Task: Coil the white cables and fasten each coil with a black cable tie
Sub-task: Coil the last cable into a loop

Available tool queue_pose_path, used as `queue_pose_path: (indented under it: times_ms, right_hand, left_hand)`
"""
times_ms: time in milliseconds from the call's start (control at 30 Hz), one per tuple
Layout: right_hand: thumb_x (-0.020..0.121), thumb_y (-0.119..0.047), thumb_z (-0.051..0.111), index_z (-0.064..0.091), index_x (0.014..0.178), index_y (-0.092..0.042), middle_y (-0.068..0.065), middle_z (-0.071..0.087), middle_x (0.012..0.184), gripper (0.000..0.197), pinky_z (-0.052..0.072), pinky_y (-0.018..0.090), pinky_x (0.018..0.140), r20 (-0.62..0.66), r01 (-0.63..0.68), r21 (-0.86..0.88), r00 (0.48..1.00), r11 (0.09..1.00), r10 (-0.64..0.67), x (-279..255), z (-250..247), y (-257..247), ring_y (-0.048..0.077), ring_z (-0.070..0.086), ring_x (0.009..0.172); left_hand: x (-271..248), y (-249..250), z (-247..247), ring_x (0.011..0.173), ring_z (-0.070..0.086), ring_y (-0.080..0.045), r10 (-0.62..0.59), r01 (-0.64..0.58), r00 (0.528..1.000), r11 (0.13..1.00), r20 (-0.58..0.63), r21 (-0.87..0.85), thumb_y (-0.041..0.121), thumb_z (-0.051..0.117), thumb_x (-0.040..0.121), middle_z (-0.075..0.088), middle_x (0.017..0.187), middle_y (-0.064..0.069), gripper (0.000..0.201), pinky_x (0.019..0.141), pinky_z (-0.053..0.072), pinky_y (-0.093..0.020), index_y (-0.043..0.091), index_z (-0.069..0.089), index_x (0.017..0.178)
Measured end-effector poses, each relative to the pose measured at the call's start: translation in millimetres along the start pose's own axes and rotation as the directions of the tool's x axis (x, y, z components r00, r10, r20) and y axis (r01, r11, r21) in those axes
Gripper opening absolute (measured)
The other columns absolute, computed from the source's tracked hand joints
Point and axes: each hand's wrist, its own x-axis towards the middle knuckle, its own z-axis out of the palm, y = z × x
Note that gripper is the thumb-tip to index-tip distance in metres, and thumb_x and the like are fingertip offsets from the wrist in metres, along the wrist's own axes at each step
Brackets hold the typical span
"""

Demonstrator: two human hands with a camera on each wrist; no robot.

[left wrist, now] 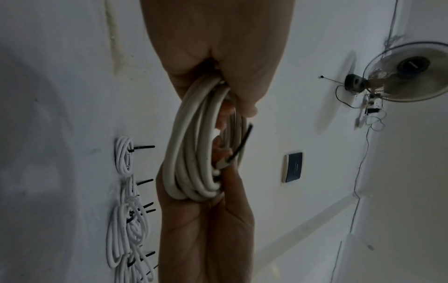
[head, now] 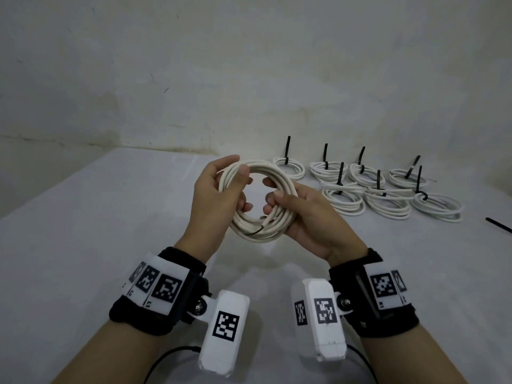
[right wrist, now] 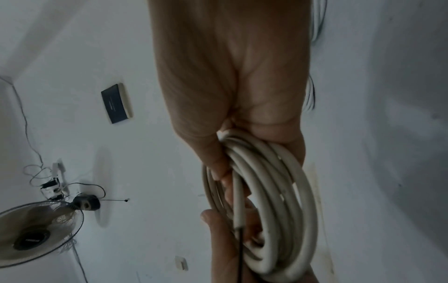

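Observation:
Both hands hold one coiled white cable in the air over the table. My left hand grips the coil's upper left side, with the thumb on top and the fingers curled through the ring. My right hand cups the lower right side, and its fingers curl over the strands. The cable's end lies across the coil, and a thin dark strand sticks out of it. No tie shows on this coil. The left wrist view has the coil between both hands, and the right wrist view shows it edge-on.
Several coiled white cables with upright black ties lie in rows at the back right of the white table. One loose black cable tie lies at the right edge. A wall rises behind the table. A fan hangs on another wall.

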Motion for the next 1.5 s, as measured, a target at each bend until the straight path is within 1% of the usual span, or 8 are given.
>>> queue_pose_path:
  times_ms: [133,333,467,967,1067,1200,1300,1500]
  right_hand:
    - [0.083,-0.021,0.051,0.055,0.111,-0.006,-0.001,0.056,0.066,0.032,0.052,0.025,0.060,0.002,0.036,0.003,0.999,0.999,-0.036,1.6,1.8,1.1,0.011,0.059,0.061]
    - [0.084,-0.032,0.048,0.053,0.113,-0.003,-0.002,0.051,0.062,0.041,0.048,0.023,0.056,-0.010,0.086,0.003,0.996,0.996,-0.086,4.4,5.3,4.2,0.011,0.053,0.054]
    - [0.085,-0.033,0.048,0.055,0.110,-0.005,-0.001,0.051,0.064,0.038,0.047,0.023,0.054,-0.036,0.136,-0.033,0.990,0.990,-0.137,2.7,0.0,-3.9,0.011,0.053,0.055]
    - [0.096,-0.030,0.047,0.063,0.116,-0.010,0.006,0.067,0.102,0.033,0.053,0.031,0.081,-0.312,0.048,-0.279,0.940,0.959,-0.138,-76.1,-122.4,-64.2,0.016,0.064,0.092]
    - [0.099,-0.025,0.047,0.067,0.107,-0.010,0.008,0.064,0.099,0.026,0.049,0.032,0.084,-0.481,-0.011,-0.391,0.854,0.920,-0.195,-94.8,-176.3,-82.8,0.017,0.062,0.088]
    - [0.096,-0.008,0.049,0.067,0.080,-0.014,0.006,0.062,0.079,0.025,0.048,0.027,0.070,-0.717,-0.142,-0.561,0.575,0.815,-0.394,-124.3,-258.6,-105.3,0.018,0.058,0.074]
    - [0.091,-0.007,0.052,0.068,0.076,-0.014,0.009,0.066,0.079,0.022,0.050,0.037,0.077,-0.765,-0.353,-0.639,0.380,0.683,-0.520,-140.8,-316.6,-118.0,0.029,0.062,0.084]
    - [0.089,-0.009,0.058,0.069,0.103,0.002,0.020,0.066,0.112,0.021,0.043,0.032,0.086,-0.796,-0.769,-0.531,0.308,0.356,-0.521,-150.1,-387.0,-129.4,0.035,0.058,0.107]
  left_hand:
    - [-2.5,-1.0,0.2,0.047,0.053,-0.010,-0.018,0.016,0.999,0.999,0.040,0.042,0.039,0.054,0.087,0.060,0.080,-0.004,0.039,0.062,0.057,-0.039,0.017,0.048,0.118]
    - [0.2,-3.0,-2.5,0.042,0.045,-0.011,0.061,-0.064,0.997,0.995,0.036,0.073,0.024,0.050,0.097,0.058,0.067,0.001,0.019,0.047,0.049,-0.028,0.007,0.057,0.101]
    - [-1.0,1.1,-2.3,0.057,0.061,-0.015,0.072,-0.080,0.989,0.995,0.129,0.057,0.033,0.052,0.091,0.065,0.075,0.002,0.030,0.065,0.056,-0.041,0.014,0.059,0.112]
    - [-11.2,-22.2,130.5,0.048,0.046,-0.009,0.065,-0.087,0.931,0.995,0.359,0.045,0.013,0.033,0.102,0.045,0.066,-0.004,0.023,0.048,0.047,-0.021,0.024,0.053,0.109]
    - [-16.3,-34.9,153.3,0.048,0.045,-0.010,0.043,-0.060,0.911,0.998,0.411,0.029,0.012,0.034,0.102,0.044,0.067,-0.005,0.023,0.049,0.048,-0.023,0.023,0.051,0.112]
    - [-16.5,-51.4,182.1,0.046,0.044,-0.008,0.010,-0.038,0.887,0.998,0.461,0.052,0.011,0.034,0.101,0.044,0.066,-0.003,0.026,0.048,0.050,-0.025,0.026,0.055,0.106]
    - [-12.4,-61.2,195.4,0.045,0.044,-0.008,-0.030,-0.002,0.881,0.998,0.472,0.066,0.011,0.035,0.101,0.044,0.065,-0.003,0.028,0.048,0.051,-0.026,0.026,0.058,0.103]
    - [-4.4,-78.0,202.3,0.044,0.041,-0.009,-0.098,0.063,0.863,0.994,0.495,0.087,0.010,0.035,0.101,0.048,0.070,-0.008,0.028,0.046,0.049,-0.025,0.020,0.060,0.108]
